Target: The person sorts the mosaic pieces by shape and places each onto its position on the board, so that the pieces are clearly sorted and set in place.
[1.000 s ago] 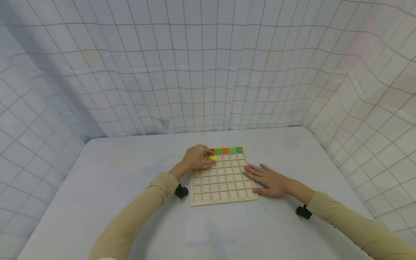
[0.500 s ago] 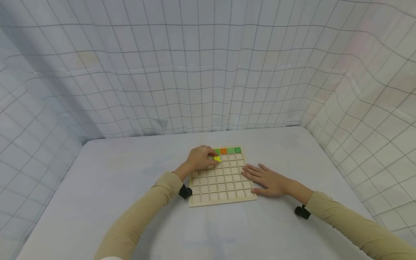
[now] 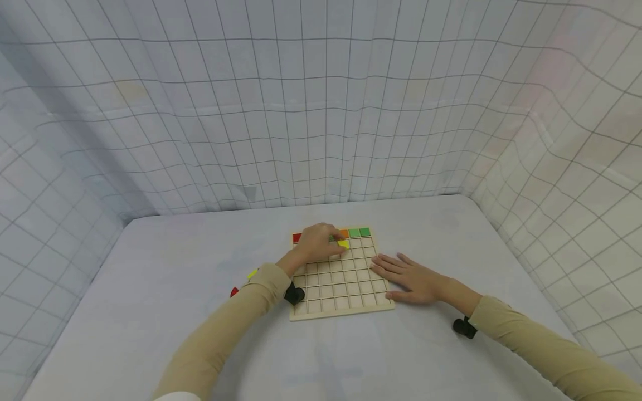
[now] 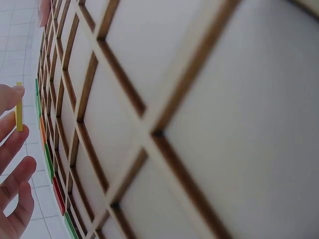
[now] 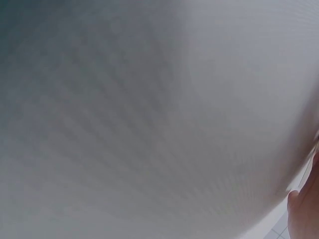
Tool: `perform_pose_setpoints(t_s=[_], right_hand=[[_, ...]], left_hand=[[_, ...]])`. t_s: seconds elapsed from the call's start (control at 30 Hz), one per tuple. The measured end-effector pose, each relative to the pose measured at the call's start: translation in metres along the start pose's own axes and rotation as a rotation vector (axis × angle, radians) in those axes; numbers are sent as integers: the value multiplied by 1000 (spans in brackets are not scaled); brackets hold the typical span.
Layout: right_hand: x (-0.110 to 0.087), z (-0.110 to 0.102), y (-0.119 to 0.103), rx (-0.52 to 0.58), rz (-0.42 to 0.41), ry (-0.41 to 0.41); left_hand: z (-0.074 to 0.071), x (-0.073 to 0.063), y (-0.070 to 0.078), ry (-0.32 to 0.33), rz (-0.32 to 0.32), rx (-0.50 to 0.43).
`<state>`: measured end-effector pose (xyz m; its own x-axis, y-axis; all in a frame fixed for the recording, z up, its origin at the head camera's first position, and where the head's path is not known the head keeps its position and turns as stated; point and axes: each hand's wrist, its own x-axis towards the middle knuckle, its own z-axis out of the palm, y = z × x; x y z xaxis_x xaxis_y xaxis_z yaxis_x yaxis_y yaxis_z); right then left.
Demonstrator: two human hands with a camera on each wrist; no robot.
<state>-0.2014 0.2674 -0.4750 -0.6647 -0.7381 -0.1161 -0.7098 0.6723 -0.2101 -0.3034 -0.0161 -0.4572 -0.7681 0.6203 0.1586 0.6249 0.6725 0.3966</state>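
My left hand point(image 3: 319, 243) pinches a yellow square tile point(image 3: 344, 244) between thumb and fingers, over the upper part of a wooden grid board point(image 3: 341, 313). In the left wrist view the yellow tile point(image 4: 19, 107) shows edge-on, held apart from the grid. Along the board's far row sit coloured tiles: a dark red tile point(image 3: 297, 237) at the left end, an orange tile point(image 3: 344, 233), and green tiles point(image 3: 359, 232) at the right; part of this row is hidden behind my left hand. My right hand point(image 3: 413, 280) lies flat with fingers spread, fingertips on the board's right edge.
On the table left of the board, a yellow piece point(image 3: 252, 273) and a red piece point(image 3: 234, 291) show partly behind the left sleeve point(image 3: 241, 312). A black wrist camera point(image 3: 295, 294) hangs over the board's left side. A grid-patterned white curtain point(image 3: 321, 111) surrounds the table.
My left hand has moved right along the board with the yellow tile, uncovering the red tile at the far row's left end and the loose pieces by the sleeve. My right hand stays on the board's edge.
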Motion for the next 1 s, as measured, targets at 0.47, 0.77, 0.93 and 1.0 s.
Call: perform_pose_setpoints(t_s=[0.47,0.77,0.93,1.0], right_hand=[[-2,0,0,-43,12,-22],[-3,1,1,-45,16,-26],[-1,1,0,-41,-2,-10],[0,0,1,-46,-6,-7]], left_hand=[[7,19,14,-40,35,24],[15,28,17,-42,38,28],[15,31,19,-32,31,18],[15,31,20,-28,28,12]])
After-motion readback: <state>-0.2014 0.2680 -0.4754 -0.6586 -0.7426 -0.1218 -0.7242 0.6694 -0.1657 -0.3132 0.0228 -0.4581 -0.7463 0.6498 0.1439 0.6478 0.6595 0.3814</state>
